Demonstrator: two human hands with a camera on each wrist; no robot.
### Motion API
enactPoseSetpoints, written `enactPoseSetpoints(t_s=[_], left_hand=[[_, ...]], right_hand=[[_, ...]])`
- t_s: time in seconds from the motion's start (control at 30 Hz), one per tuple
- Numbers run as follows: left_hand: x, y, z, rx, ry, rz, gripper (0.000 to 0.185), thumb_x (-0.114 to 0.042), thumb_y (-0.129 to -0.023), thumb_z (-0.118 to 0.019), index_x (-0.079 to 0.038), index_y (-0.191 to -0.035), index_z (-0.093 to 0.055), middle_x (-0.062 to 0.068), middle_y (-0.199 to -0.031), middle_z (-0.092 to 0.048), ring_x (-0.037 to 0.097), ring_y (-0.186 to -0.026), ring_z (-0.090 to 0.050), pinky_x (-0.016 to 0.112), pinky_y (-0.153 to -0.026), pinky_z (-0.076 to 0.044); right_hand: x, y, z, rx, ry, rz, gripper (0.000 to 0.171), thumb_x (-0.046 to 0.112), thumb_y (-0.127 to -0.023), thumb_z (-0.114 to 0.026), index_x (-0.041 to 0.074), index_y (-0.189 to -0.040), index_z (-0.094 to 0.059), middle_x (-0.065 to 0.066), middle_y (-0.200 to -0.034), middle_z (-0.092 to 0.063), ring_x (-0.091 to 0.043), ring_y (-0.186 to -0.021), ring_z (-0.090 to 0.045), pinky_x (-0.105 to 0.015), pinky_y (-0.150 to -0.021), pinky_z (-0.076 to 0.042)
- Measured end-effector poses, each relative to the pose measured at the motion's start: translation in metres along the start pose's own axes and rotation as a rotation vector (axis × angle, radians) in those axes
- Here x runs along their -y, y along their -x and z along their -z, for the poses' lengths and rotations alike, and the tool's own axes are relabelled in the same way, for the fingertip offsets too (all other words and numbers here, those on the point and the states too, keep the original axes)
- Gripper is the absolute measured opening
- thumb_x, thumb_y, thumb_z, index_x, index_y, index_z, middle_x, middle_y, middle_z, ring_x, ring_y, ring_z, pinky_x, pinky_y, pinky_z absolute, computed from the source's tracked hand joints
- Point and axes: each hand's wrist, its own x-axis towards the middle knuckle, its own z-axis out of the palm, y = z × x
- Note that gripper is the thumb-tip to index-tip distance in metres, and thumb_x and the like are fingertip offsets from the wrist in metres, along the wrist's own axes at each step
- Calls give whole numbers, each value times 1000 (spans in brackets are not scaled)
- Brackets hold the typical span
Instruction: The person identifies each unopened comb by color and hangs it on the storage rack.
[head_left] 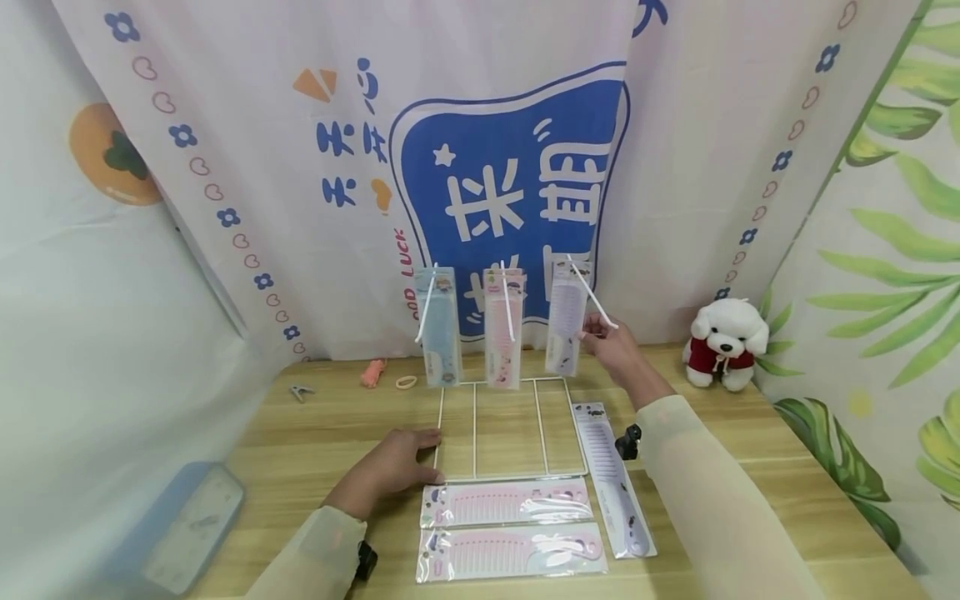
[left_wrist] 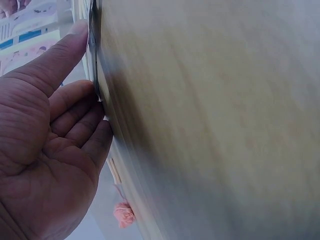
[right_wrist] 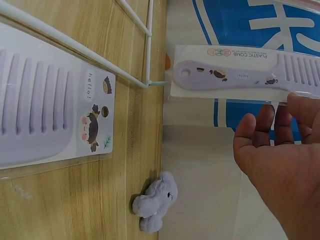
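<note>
A purple comb in a clear packet (head_left: 566,321) hangs from the rightmost hook of a white wire rack (head_left: 474,433). My right hand (head_left: 615,348) pinches the packet's right edge; in the right wrist view, the comb's handle (right_wrist: 225,77) extends past the fingers. My left hand (head_left: 397,465) rests on the table at the rack's left side, fingers extended, thumb near the front corner. Blue (head_left: 441,329) and pink (head_left: 504,333) packaged combs hang from the other two hooks. Beside the rack's right side lies another purple packaged comb (head_left: 615,483).
Two pink packaged combs (head_left: 510,503) lie in front of the rack. A white plush dog (head_left: 726,342) sits at the back right. A coral-coloured item (head_left: 372,372), a hair tie (head_left: 406,382) and a small clip (head_left: 301,392) lie at the back left. A blue-edged box (head_left: 187,525) stands front left.
</note>
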Motion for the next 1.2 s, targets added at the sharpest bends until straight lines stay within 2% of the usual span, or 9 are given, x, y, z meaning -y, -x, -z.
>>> enactPoseSetpoints(t_s=[0.13, 0.23, 0.37, 0.47, 0.6, 0.73, 0.9, 1.07, 1.2], left_hand=[[0, 1, 0, -5, 18, -10, 71, -29, -87, -94, -4, -148, -67, 8, -159, -62, 40, -153, -51, 56, -126, -44], [0, 1, -1, 0, 22, -5, 71, -30, -87, -94, -5, -148, -67, 8, -160, -62, 40, -154, -50, 56, -126, -43], [-1, 2, -1, -4, 24, -8, 73, -31, -87, -94, -5, -149, -67, 8, -160, -62, 41, -154, -49, 56, -126, -43], [-2, 1, -1, -8, 21, -8, 73, -31, -87, -94, -5, -149, -67, 8, -160, -61, 41, -154, -49, 56, -126, -43], [-1, 0, -1, -5, 15, -7, 72, -31, -88, -94, -6, -149, -67, 9, -161, -60, 41, -154, -49, 56, -127, -42], [0, -1, -2, -8, 9, -3, 70, -29, -88, -93, -6, -149, -67, 9, -161, -60, 41, -154, -49, 57, -127, -42], [1, -1, -1, -16, 4, 0, 70, -29, -89, -93, -7, -150, -67, 8, -161, -61, 40, -154, -50, 55, -127, -43], [-1, -1, 1, -22, 6, -3, 70, -27, -89, -93, -6, -150, -66, 10, -160, -61, 41, -153, -50, 56, -127, -42], [-1, 0, 0, -18, 3, -9, 70, -27, -88, -94, -5, -149, -67, 11, -159, -61, 42, -152, -51, 58, -126, -43]], right_hand=[[-1, 5, 3, -11, 86, 7, 32, 11, -106, -69, -7, -133, -63, -16, -122, -66, -23, -107, -60, -27, -89, -55], [-4, 15, 6, -13, 257, 45, 35, 18, -103, -75, -6, -127, -67, -21, -122, -71, -30, -110, -67, -34, -93, -58], [-10, 38, 9, 39, 495, 74, 45, 22, -100, -80, -8, -130, -66, -26, -126, -71, -40, -115, -69, -49, -102, -61], [-13, 61, 12, 116, 655, 28, 57, 27, -98, -82, -8, -139, -62, -27, -131, -69, -43, -120, -67, -58, -106, -58], [-16, 94, 14, 206, 838, -52, 70, 37, -94, -86, -9, -141, -61, -29, -129, -70, -45, -118, -68, -61, -103, -58], [-22, 125, 9, 251, 916, -116, 81, 41, -89, -90, -11, -142, -59, -31, -130, -68, -47, -121, -67, -63, -108, -55], [-30, 147, 1, 247, 960, -187, 90, 42, -88, -92, -15, -146, -54, -30, -132, -65, -38, -116, -67, -62, -109, -55], [-43, 153, -7, 219, 1034, -203, 100, 46, -85, -93, -20, -147, -49, -31, -125, -63, -33, -100, -65, -57, -97, -61], [-46, 159, -7, 189, 1031, -225, 104, 45, -83, -94, -22, -146, -46, -31, -119, -60, -35, -96, -63, -54, -88, -63]])
